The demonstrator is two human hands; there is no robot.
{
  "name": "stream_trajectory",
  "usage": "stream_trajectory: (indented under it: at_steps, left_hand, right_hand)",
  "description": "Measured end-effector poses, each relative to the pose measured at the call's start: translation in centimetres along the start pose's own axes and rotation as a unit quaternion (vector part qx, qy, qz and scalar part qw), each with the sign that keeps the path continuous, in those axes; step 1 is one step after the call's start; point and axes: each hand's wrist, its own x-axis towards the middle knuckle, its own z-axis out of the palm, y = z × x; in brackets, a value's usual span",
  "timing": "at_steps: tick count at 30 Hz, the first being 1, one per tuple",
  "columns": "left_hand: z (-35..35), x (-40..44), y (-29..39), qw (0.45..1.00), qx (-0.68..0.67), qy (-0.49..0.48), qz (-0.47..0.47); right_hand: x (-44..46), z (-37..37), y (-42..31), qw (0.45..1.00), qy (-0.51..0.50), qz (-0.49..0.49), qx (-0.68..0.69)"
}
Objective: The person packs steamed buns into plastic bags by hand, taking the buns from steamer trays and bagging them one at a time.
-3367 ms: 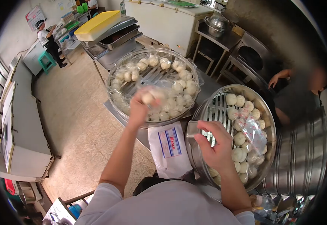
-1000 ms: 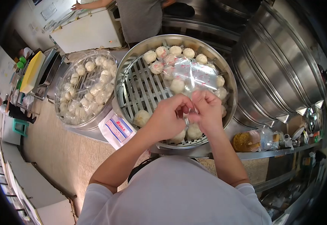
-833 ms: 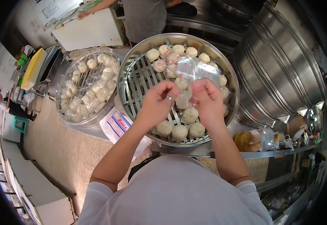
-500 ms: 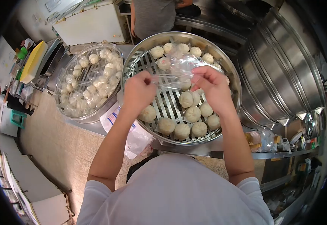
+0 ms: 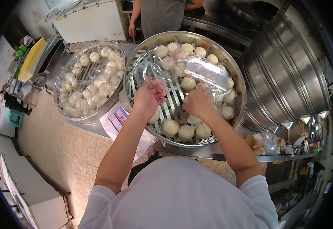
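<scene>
A large round metal steamer tray (image 5: 130, 114) holds several pale steamed buns (image 5: 169, 127) on its slatted base. Over the buns at the back lies a clear plastic bag (image 5: 206, 71) with red print, its loose film reaching toward the left rim. My left hand (image 5: 150, 97) is over the slats by that film, palm up, fingers spread, gripping nothing. Reaching down among the buns right of the middle, my right hand (image 5: 201, 102) has its fingers curled round a bun, which it mostly hides.
To the left, another round tray of buns (image 5: 88, 110) is covered with clear plastic. Tall stacked metal steamers (image 5: 288, 72) stand at the right. A printed plastic bag (image 5: 115, 122) hangs at the counter's front edge. Beyond the counter stands a person in a grey shirt (image 5: 162, 17).
Both hands held the plastic bag stretched between them. Now the bag lies over the buns, the left hand has opened, and the right hand has moved down onto a bun.
</scene>
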Motion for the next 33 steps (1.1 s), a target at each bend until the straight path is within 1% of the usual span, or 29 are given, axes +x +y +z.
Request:
stream_trajectory:
  at_steps: [3, 6, 9, 12, 15, 16, 19, 22, 25, 28, 29, 31, 33]
  left_hand:
    - [-0.4, -0.1, 0.1, 1.0, -0.006, -0.005, -0.001]
    - [-0.6, -0.3, 0.1, 1.0, -0.029, 0.003, -0.007]
    - [0.7, -1.5, -0.2, 1.0, -0.003, 0.01, -0.01]
    - [2.7, -3.5, -1.9, 0.995, -0.028, -0.031, -0.086]
    - [5.3, -3.8, -3.3, 0.987, -0.067, 0.011, -0.146]
    - [5.1, -3.8, -4.0, 0.99, -0.078, -0.036, -0.11]
    - [5.5, -5.0, -3.1, 0.984, -0.1, -0.074, -0.127]
    - [7.0, -6.3, -2.2, 0.985, -0.11, -0.058, -0.124]
    - [5.6, -5.2, -3.4, 0.949, -0.258, -0.11, -0.143]
    - [4.6, -5.1, -3.7, 0.963, -0.193, -0.147, -0.116]
    - [3.8, -4.7, -3.9, 0.942, -0.221, -0.226, -0.114]
    - [2.4, -3.8, -4.0, 0.878, -0.273, -0.378, -0.106]
    - [2.1, -3.6, -4.1, 0.858, -0.267, -0.43, -0.091]
  right_hand:
    - [-0.6, 0.4, 0.7, 0.992, -0.04, 0.01, 0.12]
    - [-1.7, -0.4, 1.2, 0.989, -0.003, 0.014, 0.149]
    - [-3.5, -0.2, 1.8, 0.967, 0.192, -0.053, 0.16]
    - [-5.9, -1.6, 1.0, 0.92, 0.309, -0.157, 0.185]
    - [-7.1, -1.5, -0.9, 0.872, 0.277, -0.228, 0.334]
    - [-7.5, -1.1, -1.4, 0.857, 0.249, -0.209, 0.4]
    - [-8.8, -3.0, -1.6, 0.832, 0.286, -0.17, 0.444]
    - [-8.8, -2.4, -0.4, 0.835, 0.272, -0.257, 0.403]
    - [-8.1, -1.2, 0.2, 0.83, 0.298, -0.294, 0.369]
    - [-8.4, -1.1, 0.4, 0.817, 0.291, -0.315, 0.386]
    - [-8.7, -1.3, 0.4, 0.812, 0.31, -0.308, 0.388]
    - [-9.5, -2.4, 0.2, 0.799, 0.345, -0.297, 0.392]
    - [-10.0, -3.0, 0.2, 0.786, 0.364, -0.306, 0.396]
